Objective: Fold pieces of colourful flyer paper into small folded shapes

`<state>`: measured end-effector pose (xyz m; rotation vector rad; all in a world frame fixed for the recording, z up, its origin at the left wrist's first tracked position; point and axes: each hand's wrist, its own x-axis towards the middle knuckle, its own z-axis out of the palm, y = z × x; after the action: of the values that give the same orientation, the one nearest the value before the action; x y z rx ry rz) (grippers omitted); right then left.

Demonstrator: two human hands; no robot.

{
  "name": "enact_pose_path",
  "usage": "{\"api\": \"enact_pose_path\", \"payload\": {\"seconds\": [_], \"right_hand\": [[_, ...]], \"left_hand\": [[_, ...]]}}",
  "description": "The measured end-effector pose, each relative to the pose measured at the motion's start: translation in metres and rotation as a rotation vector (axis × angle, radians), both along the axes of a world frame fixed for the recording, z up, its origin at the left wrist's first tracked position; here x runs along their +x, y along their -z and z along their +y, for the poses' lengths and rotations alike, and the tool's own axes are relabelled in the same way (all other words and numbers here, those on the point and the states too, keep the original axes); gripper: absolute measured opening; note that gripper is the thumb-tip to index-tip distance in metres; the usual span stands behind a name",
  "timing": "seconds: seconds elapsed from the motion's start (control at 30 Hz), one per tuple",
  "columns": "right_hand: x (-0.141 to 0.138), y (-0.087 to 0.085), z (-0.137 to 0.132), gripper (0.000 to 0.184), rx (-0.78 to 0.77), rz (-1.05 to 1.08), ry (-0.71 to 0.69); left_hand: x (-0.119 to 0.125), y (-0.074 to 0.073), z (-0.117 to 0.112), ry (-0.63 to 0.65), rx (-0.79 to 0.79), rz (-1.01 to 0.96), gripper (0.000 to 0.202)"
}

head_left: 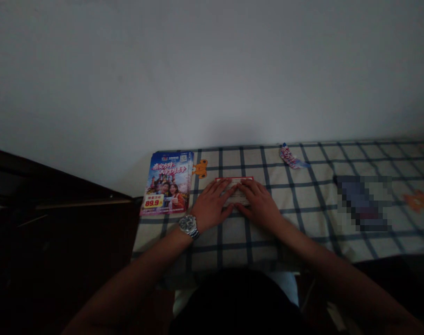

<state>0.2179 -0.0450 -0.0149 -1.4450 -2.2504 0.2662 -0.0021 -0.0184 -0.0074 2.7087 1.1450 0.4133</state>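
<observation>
A sheet of paper with a red top edge (pixel 237 199) lies on the checked cloth, largely covered by my hands; whether it is folded I cannot tell. My left hand (pixel 212 204) rests flat on its left side, fingers stretched out, with a metal watch (pixel 188 225) on the wrist. On the paper's right side my right hand (pixel 259 204) lies flat too, fingers extended toward the left hand. To the left of my left hand is a stack of printed flyers (pixel 168 182) in blue and pink, with a yellow price box.
The checked cloth (pixel 205 253) covers a long surface against a pale wall (pixel 232 70). A crumpled blue, red and white wrapper (pixel 289 157) lies at the back right. Farther right is a blurred-out dark flat object (pixel 363 202). The surface's left edge drops beside the flyers.
</observation>
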Motion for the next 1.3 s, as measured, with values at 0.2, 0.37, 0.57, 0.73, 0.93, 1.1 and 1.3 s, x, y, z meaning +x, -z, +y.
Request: {"api": "enact_pose_path", "payload": {"seconds": [0.2,0.37,0.57,0.73,0.93,1.1,1.3], "right_hand": [[0.003,-0.003,0.001,0.055,-0.011,0.021,-0.019],[0.005,-0.001,0.002,0.058,-0.009,0.015,-0.017],[0.016,0.003,0.004,0.058,-0.010,0.026,-0.091],[0.019,0.008,0.004,0.062,-0.015,-0.005,-0.083],[0.026,0.010,0.005,0.064,-0.030,0.010,-0.139],[0.027,0.009,0.005,0.064,-0.038,0.017,-0.137],[0.031,0.011,0.008,0.065,-0.048,0.034,-0.178]], "left_hand": [[0.001,0.001,0.001,-0.002,0.003,0.004,0.059],[0.001,0.001,0.001,-0.004,0.005,-0.006,0.059],[0.001,0.002,0.001,-0.013,0.002,-0.016,0.061],[0.001,0.002,0.001,-0.017,-0.001,-0.011,0.062],[0.000,0.003,0.002,-0.005,0.006,-0.020,0.061],[-0.001,0.004,0.002,-0.006,-0.003,-0.024,0.062],[-0.001,0.003,0.003,0.003,0.002,-0.024,0.060]]}}
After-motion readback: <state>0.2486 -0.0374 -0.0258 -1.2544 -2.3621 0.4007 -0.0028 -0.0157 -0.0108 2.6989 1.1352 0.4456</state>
